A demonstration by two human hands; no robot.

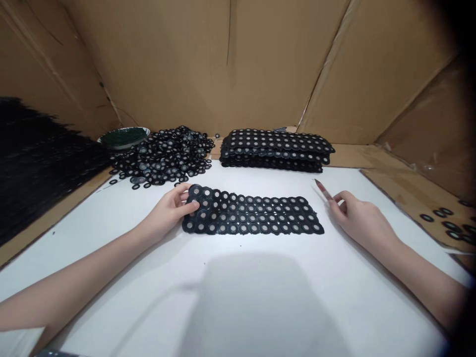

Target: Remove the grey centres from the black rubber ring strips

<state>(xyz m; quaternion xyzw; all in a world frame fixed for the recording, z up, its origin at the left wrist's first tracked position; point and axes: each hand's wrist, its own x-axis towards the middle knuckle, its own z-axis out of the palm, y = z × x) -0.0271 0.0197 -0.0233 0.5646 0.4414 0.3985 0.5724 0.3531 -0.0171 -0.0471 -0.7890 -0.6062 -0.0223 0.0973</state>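
My left hand (174, 210) pinches the left end of a black sheet of joined rings (253, 214), thumb on top and fingers behind. Each round in the sheet has a pale centre, and the sheet lies in rows across the white table. To its right, my right hand (353, 214) is closed around a slim pointed tool (323, 189) with a dark tip and a reddish-brown body, perhaps a craft knife or brush; its exact kind does not show. The tool's tip points up and left, apart from the sheet.
Loose black rings (169, 153) form a heap at the back left, beside a bowl of dark green material (124, 137). Similar black sheets (277, 148) are stacked at the back. Several rings (451, 228) lie on cardboard at right. A dark bristly pile (40, 163) stands far left. Cardboard walls (208, 64) enclose the table.
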